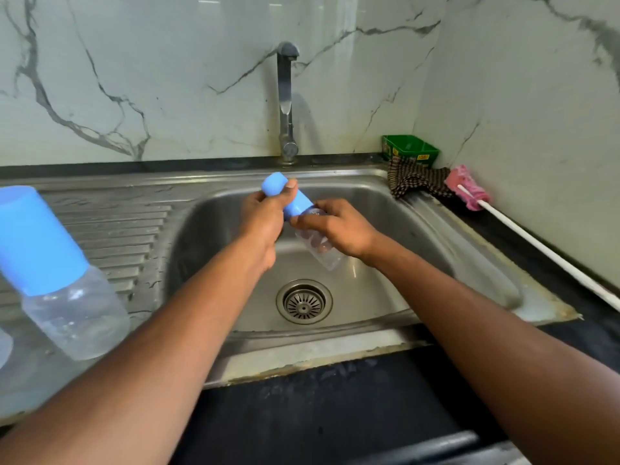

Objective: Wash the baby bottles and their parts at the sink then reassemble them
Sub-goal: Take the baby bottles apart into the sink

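Over the steel sink (419, 250) I hold a clear baby bottle (327, 255) tilted, its blue cap (273, 185) pointing up and left. My left hand (263, 223) grips the blue cap. My right hand (339, 228) grips the clear body just below the blue collar (300, 205). A second baby bottle (63, 290) with a blue cap stands on the draining board (134, 236) at the left, close to the camera.
The tap (287, 102) rises behind the basin with no water running. The drain (304, 302) lies below my hands. At the back right sit a green box (411, 149), a dark checked cloth (414, 181) and a pink bottle brush (468, 187) with a long white handle.
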